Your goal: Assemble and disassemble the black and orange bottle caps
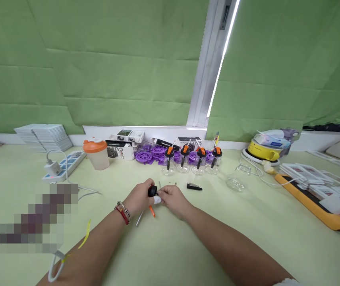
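My left hand [140,198] grips a small black lid [152,191], with a white wrap on its thumb. Against the lid's right side, my right hand [174,200] is closed in a pinch; what lies between its fingertips is hidden. An orange strip [152,211] and a silver tube [139,219] show just below my left hand. Beyond my right hand, a black brush-like piece with bristles [194,186] lies on the table. Several clear glass bottles [198,169] with black and orange lids stand in a row farther back.
Purple plastic parts [146,156] and printed boxes [122,151] lie behind the bottles. A clear glass vessel without a lid [236,182] stands to the right. Left are an orange-lidded cup [97,153] and a power strip [70,163]; far right, an orange-edged power strip [315,204].
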Tool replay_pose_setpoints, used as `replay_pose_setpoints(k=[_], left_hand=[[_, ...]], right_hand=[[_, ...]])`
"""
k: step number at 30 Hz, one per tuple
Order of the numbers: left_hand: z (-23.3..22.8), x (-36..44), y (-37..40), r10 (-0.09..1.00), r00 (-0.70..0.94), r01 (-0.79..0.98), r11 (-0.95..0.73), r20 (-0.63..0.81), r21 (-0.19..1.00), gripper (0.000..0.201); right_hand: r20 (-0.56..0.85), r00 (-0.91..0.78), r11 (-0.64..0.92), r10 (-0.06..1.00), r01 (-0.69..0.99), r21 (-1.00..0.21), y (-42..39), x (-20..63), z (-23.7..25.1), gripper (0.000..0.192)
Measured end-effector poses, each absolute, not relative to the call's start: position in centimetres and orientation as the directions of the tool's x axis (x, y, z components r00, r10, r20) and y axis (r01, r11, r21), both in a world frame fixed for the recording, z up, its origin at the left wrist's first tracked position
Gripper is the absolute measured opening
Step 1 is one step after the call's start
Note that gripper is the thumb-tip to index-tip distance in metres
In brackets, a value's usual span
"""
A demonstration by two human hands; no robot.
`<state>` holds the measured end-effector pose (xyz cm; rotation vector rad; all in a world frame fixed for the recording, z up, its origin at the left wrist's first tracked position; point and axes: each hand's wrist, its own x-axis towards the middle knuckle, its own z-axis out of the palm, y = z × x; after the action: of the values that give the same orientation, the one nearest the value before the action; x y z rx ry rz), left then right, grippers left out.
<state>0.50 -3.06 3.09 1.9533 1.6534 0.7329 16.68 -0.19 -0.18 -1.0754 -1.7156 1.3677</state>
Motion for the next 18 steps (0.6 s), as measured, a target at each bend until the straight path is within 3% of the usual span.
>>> replay_pose_setpoints(k=[5, 8, 10, 13, 15, 18], left_hand=[[3.1, -0.3, -2.4, 0.989, 0.151, 0.511, -0.070, -0.010, 0.857, 0.030], [3.3, -1.1, -2.0, 0.980, 0.177, 0.440, -0.001, -0.085, 0.898, 0.032], [3.3, -1.8, -1.7, 0.987, 0.137, 0.504, 0.008, -0.089, 0.864, 0.031], [2.7, -3.1, -1.0, 0.997, -0.068, 0.711, 0.077, -0.041, 0.698, 0.029], [2.2, -3.8, -0.3, 0.981, -0.193, 0.803, 0.157, 0.003, 0.575, 0.028], [1.5, -4.1, 0.6, 0.965, -0.258, 0.847, 0.206, 0.041, 0.490, 0.030]], right_hand=[[0.003, -0.286, 0.039, 0.958, 0.119, -0.992, 0.9, 17.5, 0.2, 0.024], [0.063, -0.193, 0.087, 0.979, 0.118, -0.989, 1.8, 18.5, 0.6, 0.025], [0.148, -0.099, 0.159, 0.984, 0.124, -0.979, 2.2, 19.0, 0.8, 0.026], [0.243, 0.004, 0.241, 0.970, 0.118, -0.963, 2.6, 19.7, 0.9, 0.027], [0.259, 0.032, 0.254, 0.965, 0.106, -0.961, 2.7, 19.9, 0.9, 0.026], [0.239, 0.031, 0.235, 0.971, 0.094, -0.967, 2.7, 19.8, 0.8, 0.025]])
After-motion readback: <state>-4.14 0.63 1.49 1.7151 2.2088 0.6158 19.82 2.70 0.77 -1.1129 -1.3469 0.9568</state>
